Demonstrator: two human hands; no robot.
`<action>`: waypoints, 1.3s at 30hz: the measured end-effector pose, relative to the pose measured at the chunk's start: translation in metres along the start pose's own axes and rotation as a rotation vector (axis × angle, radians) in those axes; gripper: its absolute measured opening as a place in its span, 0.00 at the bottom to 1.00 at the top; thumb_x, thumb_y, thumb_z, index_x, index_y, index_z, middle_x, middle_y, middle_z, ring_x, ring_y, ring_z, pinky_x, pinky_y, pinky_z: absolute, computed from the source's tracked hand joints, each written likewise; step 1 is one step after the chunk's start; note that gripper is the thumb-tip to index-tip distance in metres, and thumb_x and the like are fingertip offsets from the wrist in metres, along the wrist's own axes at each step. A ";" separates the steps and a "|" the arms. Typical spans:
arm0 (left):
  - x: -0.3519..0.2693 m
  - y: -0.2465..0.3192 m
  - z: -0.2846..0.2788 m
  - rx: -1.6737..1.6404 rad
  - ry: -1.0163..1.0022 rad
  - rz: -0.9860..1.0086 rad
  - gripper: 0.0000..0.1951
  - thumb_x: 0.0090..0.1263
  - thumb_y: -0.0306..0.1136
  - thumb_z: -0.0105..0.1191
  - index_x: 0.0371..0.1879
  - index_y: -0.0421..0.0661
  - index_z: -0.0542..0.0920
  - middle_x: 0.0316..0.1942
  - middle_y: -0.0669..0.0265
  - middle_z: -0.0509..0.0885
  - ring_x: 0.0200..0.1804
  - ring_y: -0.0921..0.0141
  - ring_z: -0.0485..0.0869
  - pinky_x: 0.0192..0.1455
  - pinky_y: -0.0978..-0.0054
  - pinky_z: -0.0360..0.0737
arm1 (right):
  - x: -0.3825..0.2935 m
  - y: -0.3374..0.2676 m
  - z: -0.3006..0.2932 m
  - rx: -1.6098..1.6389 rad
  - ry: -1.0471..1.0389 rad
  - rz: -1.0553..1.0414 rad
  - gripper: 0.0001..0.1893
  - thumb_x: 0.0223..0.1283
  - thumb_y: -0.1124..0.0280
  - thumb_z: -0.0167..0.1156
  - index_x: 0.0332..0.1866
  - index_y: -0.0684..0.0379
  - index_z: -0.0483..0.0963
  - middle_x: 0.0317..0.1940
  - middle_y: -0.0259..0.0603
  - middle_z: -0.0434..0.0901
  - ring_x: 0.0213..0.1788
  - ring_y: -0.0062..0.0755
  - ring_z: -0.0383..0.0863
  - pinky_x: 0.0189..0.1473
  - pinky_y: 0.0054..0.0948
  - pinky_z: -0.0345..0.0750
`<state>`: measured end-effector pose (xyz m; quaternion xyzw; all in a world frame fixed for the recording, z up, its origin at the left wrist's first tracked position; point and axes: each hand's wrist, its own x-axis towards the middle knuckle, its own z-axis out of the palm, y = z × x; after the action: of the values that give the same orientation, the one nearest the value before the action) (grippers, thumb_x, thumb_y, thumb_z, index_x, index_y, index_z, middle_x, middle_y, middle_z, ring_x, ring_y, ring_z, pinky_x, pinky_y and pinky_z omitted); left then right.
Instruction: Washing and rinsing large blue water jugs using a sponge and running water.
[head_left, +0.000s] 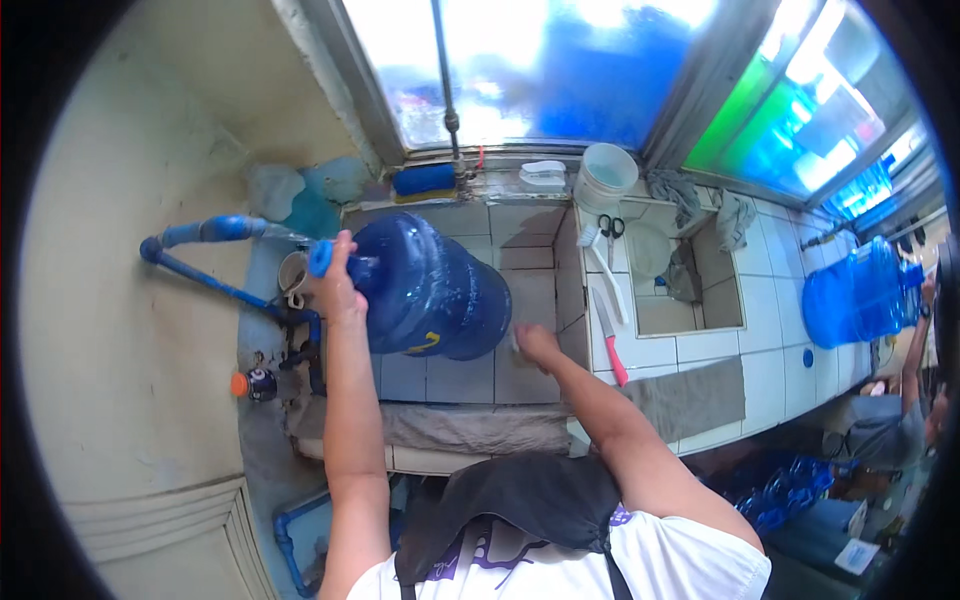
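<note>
A large blue plastic water jug lies on its side in a tiled basin, with its neck to the left. My left hand is closed around that neck, just behind the light-blue mouth or cap. Water runs towards the mouth from a blue pipe spout. Beyond the jug's base, over the basin's right part, my right hand is curled and apart from the jug. A whitish edge shows by its fingers; whether it holds something I cannot tell.
On the tiled counter right of the basin lie a knife, a white brush and scissors. A white bucket stands behind them. Farther right are a smaller sink, another blue jug and a person's arm.
</note>
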<state>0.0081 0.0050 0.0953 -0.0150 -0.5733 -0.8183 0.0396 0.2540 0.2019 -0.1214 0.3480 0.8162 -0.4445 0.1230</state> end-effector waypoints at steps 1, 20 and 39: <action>-0.005 -0.009 0.010 0.030 -0.013 0.002 0.12 0.58 0.30 0.72 0.32 0.49 0.78 0.31 0.73 0.81 0.34 0.76 0.79 0.41 0.76 0.75 | 0.000 0.018 0.005 -0.202 -0.081 -0.124 0.32 0.69 0.41 0.42 0.43 0.61 0.83 0.45 0.61 0.82 0.53 0.58 0.81 0.57 0.47 0.74; 0.060 0.012 -0.009 0.985 -0.618 0.646 0.10 0.64 0.38 0.60 0.35 0.44 0.81 0.38 0.60 0.82 0.46 0.56 0.81 0.51 0.62 0.77 | 0.006 -0.294 0.011 -0.239 0.551 -0.682 0.54 0.35 0.32 0.72 0.71 0.52 0.66 0.73 0.57 0.60 0.75 0.69 0.53 0.73 0.58 0.52; 0.030 0.041 0.021 1.425 -0.551 0.430 0.30 0.72 0.59 0.44 0.24 0.43 0.87 0.27 0.51 0.85 0.34 0.50 0.84 0.38 0.54 0.79 | 0.041 -0.299 -0.003 -0.230 -0.062 -0.940 0.58 0.24 0.44 0.79 0.71 0.47 0.64 0.70 0.45 0.66 0.75 0.50 0.56 0.76 0.52 0.45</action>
<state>-0.0184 0.0091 0.1424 -0.2985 -0.9326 -0.1955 0.0534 0.0220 0.1148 0.0503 -0.0876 0.9248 -0.3691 -0.0292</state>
